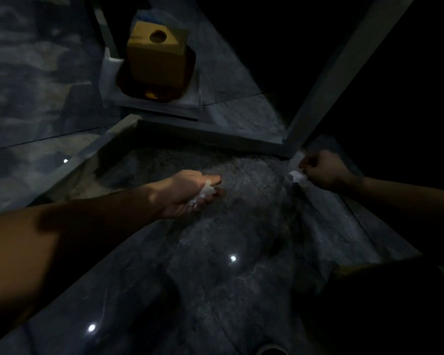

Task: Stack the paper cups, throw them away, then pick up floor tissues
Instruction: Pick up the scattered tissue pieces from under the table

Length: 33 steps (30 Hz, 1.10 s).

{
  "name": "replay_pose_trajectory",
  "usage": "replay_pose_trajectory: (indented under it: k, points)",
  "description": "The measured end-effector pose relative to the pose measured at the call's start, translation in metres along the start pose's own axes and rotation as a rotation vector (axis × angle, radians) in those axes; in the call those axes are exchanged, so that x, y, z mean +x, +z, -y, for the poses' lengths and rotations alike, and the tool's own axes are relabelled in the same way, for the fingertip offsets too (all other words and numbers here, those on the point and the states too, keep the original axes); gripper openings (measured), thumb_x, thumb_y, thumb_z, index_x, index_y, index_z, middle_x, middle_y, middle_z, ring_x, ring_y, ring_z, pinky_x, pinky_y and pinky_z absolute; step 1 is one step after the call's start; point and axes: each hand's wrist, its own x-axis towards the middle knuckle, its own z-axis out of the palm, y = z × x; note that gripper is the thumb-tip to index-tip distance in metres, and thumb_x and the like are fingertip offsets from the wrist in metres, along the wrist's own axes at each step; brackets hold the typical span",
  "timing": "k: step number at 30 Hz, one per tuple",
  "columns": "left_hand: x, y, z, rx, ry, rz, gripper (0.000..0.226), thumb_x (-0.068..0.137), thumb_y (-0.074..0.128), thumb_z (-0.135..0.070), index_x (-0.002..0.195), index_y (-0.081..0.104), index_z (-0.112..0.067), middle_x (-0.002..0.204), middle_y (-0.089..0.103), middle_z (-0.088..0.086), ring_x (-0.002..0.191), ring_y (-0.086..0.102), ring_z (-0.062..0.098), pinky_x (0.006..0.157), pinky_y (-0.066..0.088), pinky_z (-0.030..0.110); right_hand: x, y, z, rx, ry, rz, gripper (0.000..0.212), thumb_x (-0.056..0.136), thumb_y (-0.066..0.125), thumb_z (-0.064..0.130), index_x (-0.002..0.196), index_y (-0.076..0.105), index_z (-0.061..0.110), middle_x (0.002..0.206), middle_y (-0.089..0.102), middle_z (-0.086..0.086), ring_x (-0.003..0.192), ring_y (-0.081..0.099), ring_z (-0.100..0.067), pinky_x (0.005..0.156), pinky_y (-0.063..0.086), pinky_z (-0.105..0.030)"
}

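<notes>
The left hand (190, 193) is stretched low over the dark floor (231, 290), fingers curled around a crumpled tissue (203, 194) whose length runs along the palm. At the right, by the frame's corner (287, 147), a second tissue (297, 176) is pinched by the right hand (323, 170); its shape is blurred in the gloom.

In dim light, the left hand (190, 193) reached across the middle of the frame over the dark marble floor (215, 278), its fingers curled around a crumpled white tissue (205, 193). At the right, the right hand (323, 170) pinched a second white tissue (296, 176) low at the floor, near the foot of a pale frame (287, 142). In the upper centre, a yellow box (157, 57) stood in a bin (185, 98).
</notes>
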Motion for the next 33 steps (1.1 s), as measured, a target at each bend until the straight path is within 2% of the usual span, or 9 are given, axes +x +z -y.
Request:
replay_pose_trajectory:
  k: [4,9,13,18,21,25,28,31,33]
  points:
    - [0.009,0.003,0.004,-0.034,0.045,-0.022,0.026,0.11,0.04,-0.016,0.093,0.058,-0.008,0.052,0.053,-0.003,0.03,0.038,0.001,0.024,0.024,0.009,0.003,-0.001,-0.015,-0.157,-0.103,0.108,0.021,0.087,0.062,0.02,0.099,0.074,0.008,0.105,0.074,-0.014,0.099,0.068,-0.031,0.087,0.051,-0.034]
    - [0.016,0.009,0.003,-0.082,-0.021,-0.064,0.051,0.107,0.038,-0.046,0.078,0.056,-0.009,0.046,0.05,0.0,0.027,0.038,0.007,0.026,0.022,0.007,0.01,0.012,-0.017,-0.244,-0.18,0.29,0.041,0.087,0.066,0.022,0.126,0.062,0.008,0.127,0.064,-0.016,0.116,0.059,-0.03,0.09,0.04,-0.026]
    - [0.018,0.007,0.002,-0.137,-0.071,-0.078,0.071,0.101,0.032,-0.062,0.071,0.061,-0.005,0.053,0.054,0.008,0.029,0.043,0.016,0.032,0.027,0.008,0.014,0.025,-0.016,-0.388,-0.22,0.394,0.031,0.095,0.056,0.027,0.118,0.067,0.011,0.137,0.059,-0.008,0.123,0.055,-0.025,0.096,0.037,-0.027]
    - [0.016,0.004,0.002,-0.18,-0.094,-0.06,0.083,0.097,0.029,-0.07,0.072,0.067,-0.001,0.051,0.06,0.013,0.031,0.051,0.021,0.033,0.039,0.013,0.015,0.026,-0.015,-0.44,-0.182,0.376,0.033,0.099,0.046,0.025,0.118,0.063,0.005,0.131,0.059,-0.018,0.119,0.056,-0.032,0.105,0.04,-0.04]
    - [0.011,0.003,0.0,-0.162,-0.096,-0.029,0.089,0.096,0.022,-0.072,0.085,0.069,0.002,0.052,0.066,0.017,0.033,0.058,0.023,0.035,0.046,0.018,0.012,0.022,-0.011,-0.36,-0.213,0.37,0.029,0.097,0.049,0.021,0.107,0.069,0.003,0.123,0.065,-0.017,0.111,0.061,-0.031,0.099,0.044,-0.041]
    - [-0.003,0.001,-0.001,-0.168,-0.091,0.044,0.096,0.095,0.015,-0.076,0.1,0.067,0.005,0.062,0.072,0.02,0.037,0.062,0.024,0.038,0.05,0.018,0.005,0.02,0.001,-0.24,-0.328,0.305,0.017,0.088,0.06,0.012,0.089,0.073,0.001,0.097,0.074,-0.014,0.092,0.068,-0.023,0.085,0.049,-0.033]
    - [-0.014,0.001,-0.006,-0.167,-0.07,0.08,0.099,0.094,0.014,-0.077,0.106,0.065,0.006,0.068,0.074,0.022,0.043,0.065,0.023,0.042,0.052,0.019,-0.003,0.022,0.016,-0.243,-0.389,0.269,0.022,0.081,0.065,0.011,0.101,0.076,0.01,0.112,0.075,-0.005,0.103,0.069,-0.02,0.09,0.05,-0.027]
    - [-0.025,0.001,-0.01,-0.15,-0.04,0.059,0.098,0.093,0.017,-0.078,0.105,0.065,0.006,0.069,0.073,0.024,0.048,0.064,0.027,0.046,0.051,0.023,-0.007,0.023,0.028,-0.284,-0.418,0.202,0.022,0.08,0.065,0.013,0.098,0.077,0.016,0.103,0.077,-0.002,0.094,0.07,-0.017,0.076,0.04,-0.016]
    - [-0.031,0.0,-0.012,-0.139,-0.027,0.045,0.098,0.093,0.018,-0.078,0.104,0.066,0.006,0.07,0.074,0.024,0.051,0.064,0.028,0.048,0.051,0.024,-0.008,0.022,0.033,-0.29,-0.429,0.198,0.021,0.081,0.065,0.013,0.099,0.076,0.015,0.101,0.077,-0.003,0.092,0.069,-0.018,0.074,0.036,-0.014]
